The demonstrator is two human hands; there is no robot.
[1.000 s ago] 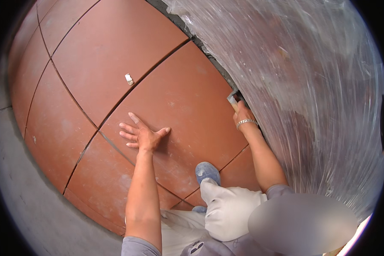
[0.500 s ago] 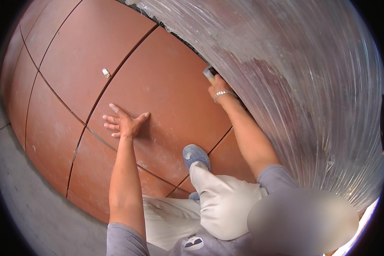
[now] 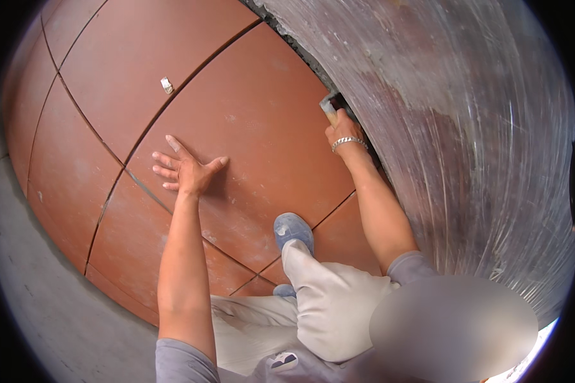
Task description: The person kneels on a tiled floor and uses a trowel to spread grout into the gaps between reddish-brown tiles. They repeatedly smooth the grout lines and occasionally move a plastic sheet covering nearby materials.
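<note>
My left hand (image 3: 184,168) lies flat, fingers spread, on a large reddish-brown floor tile (image 3: 262,140). My right hand (image 3: 342,130), with a silver bracelet on the wrist, is closed around the handle of a small trowel (image 3: 331,105). The tool's blade sits at the far edge of that tile, where it meets a bed of grey combed mortar (image 3: 466,127). My blue shoe (image 3: 294,230) and light trouser knee rest on the tile between my arms.
More reddish tiles (image 3: 76,172) with thin open joints lie to the left. A small white spacer (image 3: 167,85) sits in one joint. Bare grey concrete (image 3: 45,306) runs along the lower left. The ridged mortar covers the whole right side.
The view has shifted; both hands stay on the same tile. My right hand has kept the trowel at the tile's far edge, and the left hand remains flat.
</note>
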